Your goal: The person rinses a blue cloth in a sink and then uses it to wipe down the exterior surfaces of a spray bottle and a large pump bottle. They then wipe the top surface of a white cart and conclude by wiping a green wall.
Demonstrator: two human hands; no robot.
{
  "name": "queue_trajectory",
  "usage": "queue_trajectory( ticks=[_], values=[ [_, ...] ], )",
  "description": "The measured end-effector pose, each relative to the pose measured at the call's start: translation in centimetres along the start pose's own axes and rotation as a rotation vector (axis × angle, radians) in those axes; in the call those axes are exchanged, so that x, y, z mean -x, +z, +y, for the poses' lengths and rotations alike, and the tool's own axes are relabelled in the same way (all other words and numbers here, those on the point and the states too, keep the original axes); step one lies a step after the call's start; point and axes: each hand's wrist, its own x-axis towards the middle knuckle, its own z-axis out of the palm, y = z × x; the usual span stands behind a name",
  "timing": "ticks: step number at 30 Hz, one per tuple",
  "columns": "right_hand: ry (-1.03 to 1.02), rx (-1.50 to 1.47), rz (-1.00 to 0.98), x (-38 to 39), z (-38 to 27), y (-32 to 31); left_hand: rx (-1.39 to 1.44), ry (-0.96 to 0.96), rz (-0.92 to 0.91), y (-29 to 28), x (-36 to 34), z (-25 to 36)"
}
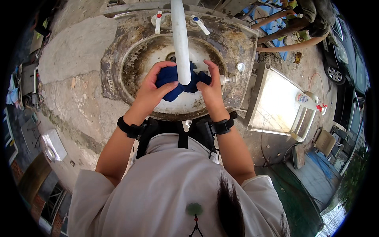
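Note:
A dark blue cloth (170, 82) is bunched up inside a stained, round wash basin (118, 67), right under a white spout pipe (179, 39). My left hand (152, 89) grips the cloth's left part. My right hand (211, 89) holds its right part, fingers pointing toward the drain. Both wrists carry black bands. The pipe hides the cloth's middle.
Two tap handles sit behind the basin, one marked red (158, 19), one blue (199, 23). A rough concrete slab (67, 79) spreads to the left. On the right stands a white tray-like frame (276, 106) holding a small bottle (306, 99). A parked car (343, 55) is at far right.

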Motion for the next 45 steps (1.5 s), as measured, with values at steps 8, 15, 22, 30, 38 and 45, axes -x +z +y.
queue_trajectory(
  ticks=[8,15,22,30,38,45],
  values=[
    [0.602,-0.581,-0.312,-1.0,0.3,3.5,-0.202,0.08,-0.122,-1.2,0.0,-1.0],
    [-0.017,0.069,-0.033,0.8,-0.5,6.7,0.174,-0.519,0.238,-2.0,-0.7,-4.8],
    [-0.292,0.84,-0.098,1.6,-1.1,6.5,0.506,-0.469,0.165,-0.1,-1.1,-6.9],
    [0.033,0.511,-0.065,-1.1,2.6,5.0,0.068,-0.272,0.21,1.0,-2.3,-7.8],
    [-0.143,0.533,0.076,-1.3,2.3,4.8,0.389,-0.287,0.119,-0.8,-2.0,-6.2],
    [0.285,-0.211,-0.05,-1.8,0.6,3.6,0.106,-0.429,0.105,-0.6,-1.5,-4.4]
  ],
)
